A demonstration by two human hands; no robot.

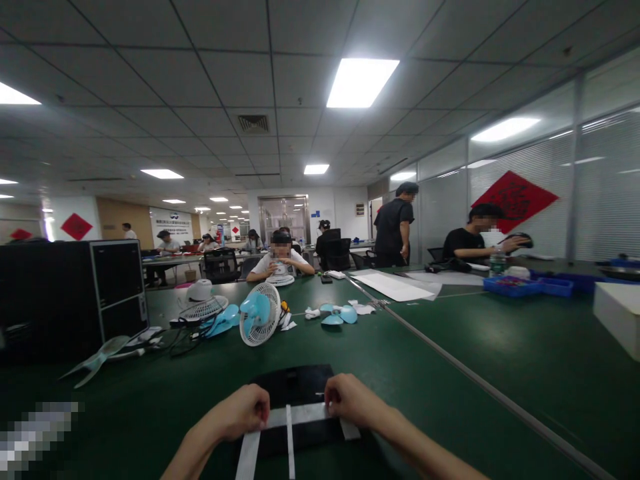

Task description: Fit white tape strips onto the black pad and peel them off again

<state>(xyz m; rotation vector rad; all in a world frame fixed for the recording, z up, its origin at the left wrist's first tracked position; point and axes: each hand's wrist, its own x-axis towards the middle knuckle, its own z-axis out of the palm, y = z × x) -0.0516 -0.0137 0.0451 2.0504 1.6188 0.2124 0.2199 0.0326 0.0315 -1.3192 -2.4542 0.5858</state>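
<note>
Before me on the green table lies a flat black panel (280,385) with a pale, flat strip (306,414) stretched crosswise over it. My left hand (245,410) is closed at the strip's left end, fingers curled down. At the other end, my right hand (350,399) pinches the strip near the panel's right side. A narrow white strip (291,450) runs lengthwise and meets the crosswise one between my hands. Below my left hand extends a wider pale strip (249,455). Another short pale piece (351,431) shows beneath my right hand. What the strips are made of is unclear.
Ahead stand a white fan cage with blue blades (259,313), a loose blue fan blade (339,315) and a fan base (201,293). A black computer case (120,280) is at left. Blue trays (520,287) and a white box (620,313) lie right. A person (283,257) sits opposite.
</note>
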